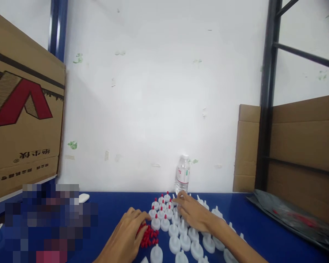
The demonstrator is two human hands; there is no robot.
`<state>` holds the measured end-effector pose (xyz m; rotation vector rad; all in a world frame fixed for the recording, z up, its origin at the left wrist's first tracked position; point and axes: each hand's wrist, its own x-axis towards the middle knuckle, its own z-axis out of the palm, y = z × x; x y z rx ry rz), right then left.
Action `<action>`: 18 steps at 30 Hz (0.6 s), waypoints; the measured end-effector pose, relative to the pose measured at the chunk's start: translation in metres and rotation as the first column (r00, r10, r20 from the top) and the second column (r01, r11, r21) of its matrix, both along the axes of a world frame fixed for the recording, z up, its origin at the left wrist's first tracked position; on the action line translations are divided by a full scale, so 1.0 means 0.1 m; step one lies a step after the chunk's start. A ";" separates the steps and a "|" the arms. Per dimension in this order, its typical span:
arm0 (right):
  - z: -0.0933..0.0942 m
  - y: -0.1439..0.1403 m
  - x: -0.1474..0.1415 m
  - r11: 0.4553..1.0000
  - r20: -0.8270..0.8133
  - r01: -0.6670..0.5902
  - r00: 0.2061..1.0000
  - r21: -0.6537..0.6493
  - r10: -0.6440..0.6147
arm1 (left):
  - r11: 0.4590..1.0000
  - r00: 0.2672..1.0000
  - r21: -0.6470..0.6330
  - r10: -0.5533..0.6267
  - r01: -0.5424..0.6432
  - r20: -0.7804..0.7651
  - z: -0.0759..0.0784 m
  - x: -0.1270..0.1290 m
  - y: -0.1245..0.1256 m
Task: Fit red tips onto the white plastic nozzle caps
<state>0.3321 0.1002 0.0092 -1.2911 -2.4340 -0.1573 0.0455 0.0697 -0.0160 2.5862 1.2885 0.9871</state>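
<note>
Toward the left edge of the blue desk, a pixelated patch is unreadable. Toward the front edge, white caps are cut off. The left hand hides some red tips; toward the back edge, whether the right hand grips anything is unclear.

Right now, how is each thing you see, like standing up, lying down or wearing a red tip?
Red-tipped white nozzle pieces, standing
Bare white nozzle pieces, mostly standing
Loose red tips, heaped
Left hand, fingers bent, grip unclear
Right hand, fingers bent, grip unclear
Water bottle, standing, white cap on
Dark plastic bag, lying down
Printed carton, print upside down
</note>
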 end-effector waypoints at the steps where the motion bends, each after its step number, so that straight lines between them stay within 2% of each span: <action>1: 0.01 -0.01 -0.01 1.000 -0.003 0.000 1.000 0.005 0.000 | 1.000 1.000 0.000 0.000 0.000 0.002 0.00 0.00 0.00; 12: -0.03 0.05 0.01 0.999 0.013 -0.034 0.999 0.008 0.034 | 0.998 0.999 -0.052 -0.027 0.025 -0.024 0.02 -0.02 -0.02; 18: 0.07 -0.02 -0.03 0.998 -0.029 -0.025 0.999 0.060 0.027 | 0.996 0.998 -0.084 -0.026 0.021 -0.064 0.05 -0.02 -0.05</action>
